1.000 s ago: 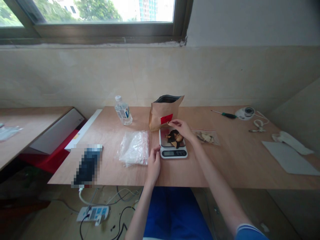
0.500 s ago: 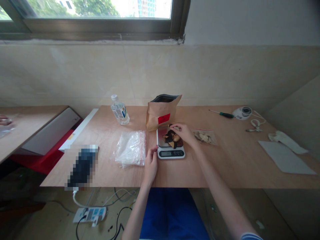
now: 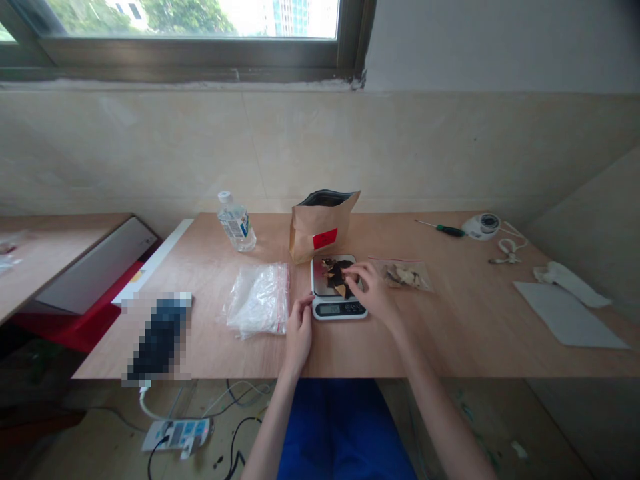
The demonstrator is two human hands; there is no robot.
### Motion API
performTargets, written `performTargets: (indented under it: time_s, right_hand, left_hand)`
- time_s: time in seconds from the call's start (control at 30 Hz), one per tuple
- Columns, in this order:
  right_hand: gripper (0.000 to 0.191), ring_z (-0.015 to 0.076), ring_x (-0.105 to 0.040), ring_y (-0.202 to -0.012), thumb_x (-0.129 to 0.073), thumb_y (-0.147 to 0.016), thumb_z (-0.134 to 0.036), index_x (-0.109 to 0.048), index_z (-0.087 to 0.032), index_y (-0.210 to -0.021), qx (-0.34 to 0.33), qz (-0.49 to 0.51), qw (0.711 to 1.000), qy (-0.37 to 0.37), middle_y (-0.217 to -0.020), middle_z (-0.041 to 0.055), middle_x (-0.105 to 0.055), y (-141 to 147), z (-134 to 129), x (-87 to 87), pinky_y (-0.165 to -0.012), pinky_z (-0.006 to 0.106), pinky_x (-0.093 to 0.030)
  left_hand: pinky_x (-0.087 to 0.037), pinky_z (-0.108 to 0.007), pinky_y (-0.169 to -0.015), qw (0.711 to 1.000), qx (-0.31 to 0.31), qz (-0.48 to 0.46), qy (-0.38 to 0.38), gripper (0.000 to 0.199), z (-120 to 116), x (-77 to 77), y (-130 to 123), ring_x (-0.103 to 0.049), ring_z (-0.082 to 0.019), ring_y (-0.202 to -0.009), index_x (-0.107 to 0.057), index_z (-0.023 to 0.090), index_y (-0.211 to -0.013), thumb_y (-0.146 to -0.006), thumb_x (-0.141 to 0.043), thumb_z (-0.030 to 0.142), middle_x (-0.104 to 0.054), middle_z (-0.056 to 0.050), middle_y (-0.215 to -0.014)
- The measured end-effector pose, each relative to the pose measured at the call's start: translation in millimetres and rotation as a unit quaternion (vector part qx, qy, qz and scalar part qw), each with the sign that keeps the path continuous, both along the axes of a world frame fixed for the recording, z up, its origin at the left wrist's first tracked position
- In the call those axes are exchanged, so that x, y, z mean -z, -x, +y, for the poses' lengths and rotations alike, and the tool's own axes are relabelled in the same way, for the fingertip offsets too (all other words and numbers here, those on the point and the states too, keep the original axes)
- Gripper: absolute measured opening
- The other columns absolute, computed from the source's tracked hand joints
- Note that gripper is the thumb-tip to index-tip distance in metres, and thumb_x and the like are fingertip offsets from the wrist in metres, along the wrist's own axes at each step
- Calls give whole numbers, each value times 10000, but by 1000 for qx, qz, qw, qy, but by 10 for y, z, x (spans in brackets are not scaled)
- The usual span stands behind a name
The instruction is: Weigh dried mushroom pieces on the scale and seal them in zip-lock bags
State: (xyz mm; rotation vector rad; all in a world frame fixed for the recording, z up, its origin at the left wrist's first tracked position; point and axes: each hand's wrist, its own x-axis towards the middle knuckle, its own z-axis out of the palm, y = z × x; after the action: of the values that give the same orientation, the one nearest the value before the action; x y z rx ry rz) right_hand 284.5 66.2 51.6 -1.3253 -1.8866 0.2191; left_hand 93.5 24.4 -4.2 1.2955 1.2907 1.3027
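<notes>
A white digital kitchen scale (image 3: 340, 311) lies in front of me, with a heap of dark-skinned, tan dried slices (image 3: 336, 275) on its plate. My right hand (image 3: 373, 293) reaches over the heap from the right. Its thumb and index finger close around a dried slice, partly hidden by the fingers. My left hand (image 3: 299, 333) rests on the table at the scale's left edge, its fingertips against the side and nothing held. Behind the scale stands a brown paper pouch (image 3: 313, 230) with a red label and its top open. To the right lies a clear zip bag (image 3: 407, 275) containing pale slices.
A stack of clear zip bags (image 3: 257, 300) lies left of my left hand. Farther off are a water bottle (image 3: 237, 223), a pixelated dark device (image 3: 157, 340), a screwdriver (image 3: 445, 230), a white camera (image 3: 481, 227) and a grey sheet (image 3: 567, 313). A power strip (image 3: 177, 433) is below.
My right hand has moved from the back of the scale plate down toward the front right of the heap. My left hand stays at the scale's edge. The view has shifted slightly.
</notes>
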Motion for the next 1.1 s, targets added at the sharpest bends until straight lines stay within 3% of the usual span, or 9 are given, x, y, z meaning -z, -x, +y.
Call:
performTargets:
  time_s: [0.17,0.47,0.7,0.87,0.97,1.1]
  right_hand:
    - [222,264,-522,-931,-567,-827,-323,-629,-255,-1028,39,-107,993,16,-997,81,-580,10,-309,127,-834,424,-401]
    - [199,264,-517,-911,-525,-865,-317,-664,-295,-1005,38,-136,990,2,-997,75,-590,24,-214,155,-815,422,-375]
    - [204,223,-557,-915,-454,-897,-275,-647,-240,-950,85,-1,996,-23,-935,67,-604,-16,-442,231,-840,381,-396]
    - [149,195,-562,-839,-474,-890,-237,-618,-202,-898,123,72,989,-28,-859,51,-636,-142,-801,419,-785,345,-424]
    - [135,186,-554,-817,-484,-886,-226,-616,-201,-904,136,83,987,-12,-849,50,-632,-210,-1006,523,-740,321,-438]
    - [125,182,-547,-815,-494,-882,-221,-613,-202,-916,150,94,984,0,-857,51,-627,-239,-1194,569,-710,305,-450]
  left_hand:
    - [-381,-374,-997,1000,-1,-7,-1,235,7,22,3,-545,-197,-1110,-597,203,-1024,-874,-427,266,-627,-62,-1115]
    - [-389,-368,-988,1000,-1,3,-5,237,-14,4,-2,-545,-193,-1106,-596,199,-1026,-884,-419,265,-626,-62,-1116]
    - [-416,-361,-956,999,-10,45,-13,242,-20,-36,-17,-560,-193,-1092,-588,193,-1039,-891,-401,237,-633,-68,-1112]
    - [-438,-342,-923,987,3,132,-90,267,-229,-204,-53,-567,-180,-1081,-562,188,-1072,-903,-354,181,-622,-82,-1125]
    - [-464,-327,-859,972,-63,190,-125,252,-264,-355,25,-596,-172,-971,-565,201,-1032,-898,-353,176,-631,-69,-1035]
    - [-442,-416,-854,919,-206,319,-104,228,-13,-422,265,-545,-244,-969,-539,154,-1041,-862,-423,235,-591,-117,-1014]
